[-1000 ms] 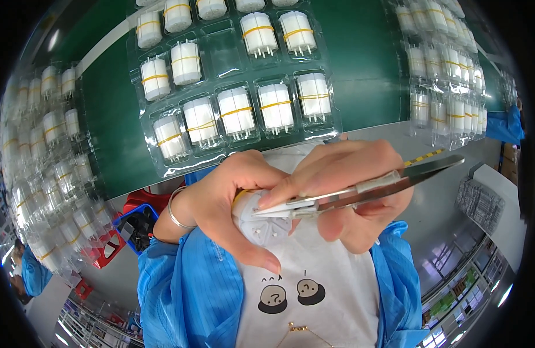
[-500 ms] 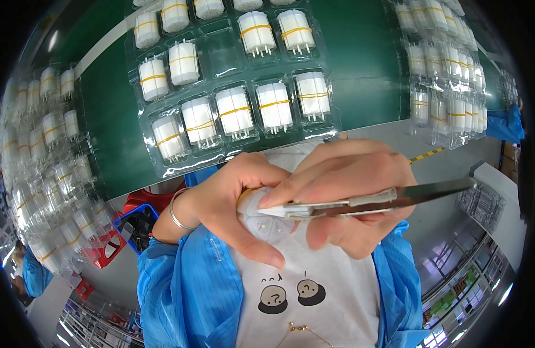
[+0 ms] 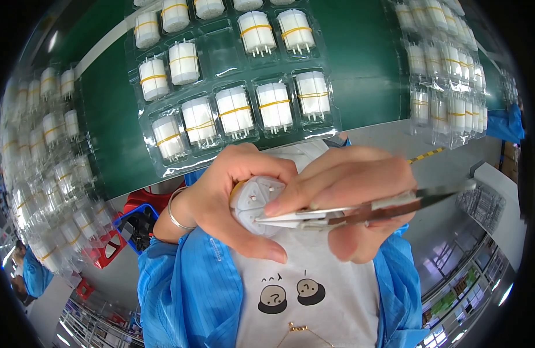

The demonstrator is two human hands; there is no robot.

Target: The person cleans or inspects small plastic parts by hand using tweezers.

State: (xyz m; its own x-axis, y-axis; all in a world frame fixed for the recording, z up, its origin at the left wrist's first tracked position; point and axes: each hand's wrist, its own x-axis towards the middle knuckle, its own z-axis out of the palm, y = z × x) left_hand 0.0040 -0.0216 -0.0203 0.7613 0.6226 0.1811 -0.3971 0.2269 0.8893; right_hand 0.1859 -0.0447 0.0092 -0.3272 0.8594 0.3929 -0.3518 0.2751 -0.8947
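My left hand (image 3: 218, 206) is wrapped round a white cylindrical part (image 3: 248, 203) with a yellow rubber band at its side. The part's round end, split into wedges with small metal pins, is tilted up into view. In my right hand (image 3: 360, 180) is a pair of metal tweezers (image 3: 389, 211) with white wrapping along its arms. The pale tips rest at the lower side of the part's end face, beside a pin. My right fingertip is close to that face. Whether the tips grip anything, I cannot tell.
Beyond my hands, a clear plastic tray (image 3: 226, 55) holds several banded white cylinders on a green table (image 3: 114, 119). Stacked trays of similar parts stand at left (image 3: 47, 168) and right (image 3: 447, 69). A blue bin (image 3: 135, 226) and a red stool (image 3: 154, 200) are below left.
The part has turned in my left hand, so more of its pinned end face shows. The tweezer tips have shifted slightly left and down across it.
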